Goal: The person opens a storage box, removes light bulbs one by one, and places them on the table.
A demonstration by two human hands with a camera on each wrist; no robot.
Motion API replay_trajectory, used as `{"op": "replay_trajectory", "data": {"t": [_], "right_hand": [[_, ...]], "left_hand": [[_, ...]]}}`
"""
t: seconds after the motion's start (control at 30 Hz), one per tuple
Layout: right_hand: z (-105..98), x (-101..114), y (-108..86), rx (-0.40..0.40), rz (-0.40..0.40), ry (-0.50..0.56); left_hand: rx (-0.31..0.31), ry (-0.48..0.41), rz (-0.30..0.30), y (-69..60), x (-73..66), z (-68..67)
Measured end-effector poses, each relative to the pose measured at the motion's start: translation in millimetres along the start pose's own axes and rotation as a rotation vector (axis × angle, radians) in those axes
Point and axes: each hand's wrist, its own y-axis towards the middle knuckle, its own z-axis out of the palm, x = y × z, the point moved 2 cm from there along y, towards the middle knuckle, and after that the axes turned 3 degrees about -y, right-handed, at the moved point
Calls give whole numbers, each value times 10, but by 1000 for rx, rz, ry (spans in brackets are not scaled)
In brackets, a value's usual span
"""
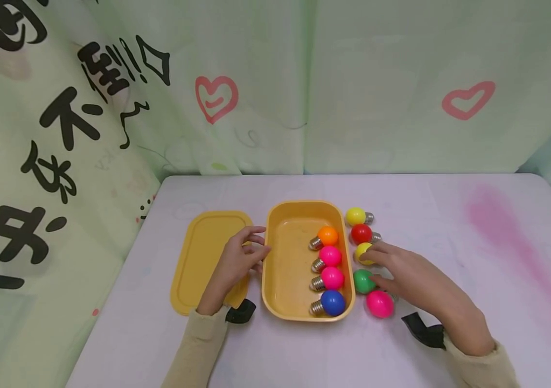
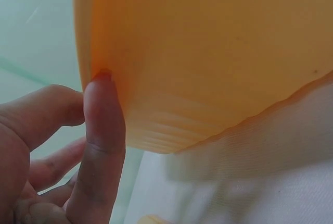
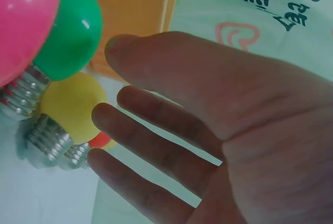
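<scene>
A yellow-orange plastic box (image 1: pixel 285 258) holds a column of toy light bulbs along its right side: an orange bulb (image 1: pixel 327 235), two pink ones and a blue bulb (image 1: pixel 333 303). My left hand (image 1: pixel 240 258) touches the box's left wall with its fingertips, below the rim in the left wrist view. Right of the box lie a yellow bulb (image 1: pixel 355 216), a red bulb (image 1: pixel 361 233), a second yellow bulb (image 3: pixel 75 104), a green bulb (image 1: pixel 363 281) and a pink bulb (image 1: pixel 379 304). My right hand (image 1: pixel 408 272), fingers spread, is over the second yellow and green bulbs, holding nothing.
A yellow-orange lid (image 1: pixel 202 253) lies flat left of the box, partly under my left hand. The white table (image 1: pixel 450 215) has a pink stain at right. A pale green curtain (image 1: pixel 377 108) with hearts and black writing hangs behind and at left.
</scene>
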Motion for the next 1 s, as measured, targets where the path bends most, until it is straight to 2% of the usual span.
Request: {"op": "replay_trajectory", "data": {"t": [0.37, 0.6, 0.8, 1.0], "right_hand": [[-125, 154, 172, -84, -59, -30], [-228, 246, 317, -78, -81, -32], [-228, 295, 456, -76, -122, -29], [-213, 334, 570, -36, -117, -23]], "left_hand": [[8, -5, 10, 1, 10, -2], [3, -3, 9, 1, 11, -3], [-1, 0, 6, -3, 9, -2], [5, -6, 11, 2, 7, -7]]}}
